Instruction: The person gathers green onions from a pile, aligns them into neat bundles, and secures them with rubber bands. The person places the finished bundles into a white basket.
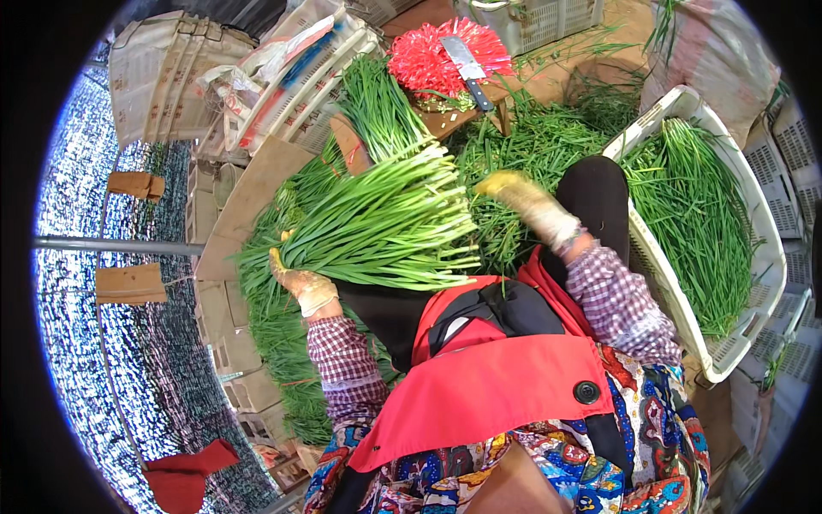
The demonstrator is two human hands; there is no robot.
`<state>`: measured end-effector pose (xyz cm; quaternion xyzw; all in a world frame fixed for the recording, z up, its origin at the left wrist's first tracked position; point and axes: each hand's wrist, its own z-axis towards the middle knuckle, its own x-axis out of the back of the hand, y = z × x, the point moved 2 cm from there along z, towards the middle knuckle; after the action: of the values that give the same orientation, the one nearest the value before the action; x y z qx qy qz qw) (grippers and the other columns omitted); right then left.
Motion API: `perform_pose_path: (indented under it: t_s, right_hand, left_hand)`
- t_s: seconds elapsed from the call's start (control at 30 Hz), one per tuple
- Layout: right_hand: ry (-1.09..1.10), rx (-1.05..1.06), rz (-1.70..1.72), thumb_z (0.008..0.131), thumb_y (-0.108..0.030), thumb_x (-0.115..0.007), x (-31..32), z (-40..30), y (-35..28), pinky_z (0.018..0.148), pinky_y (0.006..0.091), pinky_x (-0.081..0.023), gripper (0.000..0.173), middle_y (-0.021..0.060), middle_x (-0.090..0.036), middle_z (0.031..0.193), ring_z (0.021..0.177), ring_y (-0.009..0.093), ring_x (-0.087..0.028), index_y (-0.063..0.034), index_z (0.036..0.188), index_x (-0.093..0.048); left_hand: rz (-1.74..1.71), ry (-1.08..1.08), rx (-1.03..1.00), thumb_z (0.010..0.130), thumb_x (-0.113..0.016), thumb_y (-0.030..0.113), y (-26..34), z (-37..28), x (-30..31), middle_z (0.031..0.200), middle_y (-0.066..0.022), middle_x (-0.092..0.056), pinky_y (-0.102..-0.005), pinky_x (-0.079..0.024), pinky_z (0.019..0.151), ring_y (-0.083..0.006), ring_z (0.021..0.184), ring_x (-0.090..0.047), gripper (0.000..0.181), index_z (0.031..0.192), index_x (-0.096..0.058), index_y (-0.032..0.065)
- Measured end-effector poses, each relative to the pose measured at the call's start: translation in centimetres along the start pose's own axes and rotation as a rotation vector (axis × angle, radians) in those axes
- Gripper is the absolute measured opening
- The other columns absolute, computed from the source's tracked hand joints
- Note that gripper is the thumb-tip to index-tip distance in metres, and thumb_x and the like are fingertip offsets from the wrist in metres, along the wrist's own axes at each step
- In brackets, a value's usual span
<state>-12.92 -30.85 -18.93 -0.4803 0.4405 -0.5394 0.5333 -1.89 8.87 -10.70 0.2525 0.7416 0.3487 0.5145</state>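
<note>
My left hand (pixel 302 283), in a stained yellow and white glove, grips the leafy end of a large loose bunch of garlic chives (pixel 379 225). The pale cut ends fan out to the right above my lap. My right hand (pixel 507 189), gloved the same way, is blurred by motion to the right of those ends, apart from them. Its fingers are too smeared to read. Beneath it lies a heap of loose green leaves (pixel 501 231). Beyond the held bunch, another bunch of chives (pixel 382 109) rests beside a small wooden stand (pixel 437 119).
A cleaver (pixel 465 61) lies on a pile of red plastic ties (pixel 417 58) atop the stand. At right, a white plastic crate (pixel 770 250) holds chives (pixel 687 225). More chives (pixel 282 360) are piled at left, by a cardboard sheet (pixel 244 199). Stacked crates (pixel 173 77) stand behind.
</note>
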Motion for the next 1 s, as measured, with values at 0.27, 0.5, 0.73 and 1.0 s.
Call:
perform_pose_path:
  t_s: [0.27, 0.5, 0.73, 1.0]
  right_hand:
    - [0.131, -0.286, 1.088, 0.095, -0.017, -0.051, -8.4, 0.1, 1.7, 0.089, 0.0304, -0.043, 0.019, 0.0040, -0.063, 0.101, 0.096, 0.018, -0.055, -0.0055, 0.108, -0.060]
    - [0.383, -0.192, 0.803, 0.099, -0.028, -0.049, -2.5, 0.7, 3.0, 0.073, 0.0273, -0.040, 0.019, 0.0000, -0.056, 0.090, 0.080, 0.010, -0.048, -0.0098, 0.098, -0.056]
    - [0.229, -0.124, 0.453, 0.096, -0.017, -0.051, -2.6, 1.5, 0.5, 0.069, 0.0199, -0.038, 0.014, -0.0035, -0.058, 0.085, 0.071, 0.006, -0.044, -0.0062, 0.100, -0.060]
    - [0.243, -0.146, 0.382, 0.097, -0.029, -0.052, -3.1, 1.0, -1.2, 0.081, 0.0292, -0.044, 0.031, 0.0012, -0.061, 0.107, 0.093, 0.015, -0.055, -0.0075, 0.118, -0.061]
  left_hand:
    - [-0.065, -0.047, 0.033, 0.090, -0.052, 0.044, -0.9, -1.2, -1.1, 0.112, -0.0091, -0.064, -0.0473, -0.047, 0.092, -0.0277, 0.102, -0.059, 0.042, 0.111, -0.062, 0.0091]
    - [-0.050, -0.090, 0.043, 0.091, -0.049, 0.044, -1.2, -1.6, -1.8, 0.116, -0.0097, -0.062, -0.0481, -0.048, 0.091, -0.0288, 0.103, -0.058, 0.045, 0.117, -0.060, 0.0094]
    - [-0.080, -0.135, 0.057, 0.090, -0.053, 0.041, -1.0, -1.8, -2.3, 0.108, -0.0072, -0.063, -0.0465, -0.048, 0.090, -0.0251, 0.100, -0.059, 0.039, 0.111, -0.063, 0.0099]
    - [-0.061, -0.088, 0.051, 0.091, -0.049, 0.044, -1.0, -1.3, -1.7, 0.109, -0.0084, -0.064, -0.0441, -0.050, 0.088, -0.0253, 0.097, -0.060, 0.043, 0.112, -0.061, 0.0085]
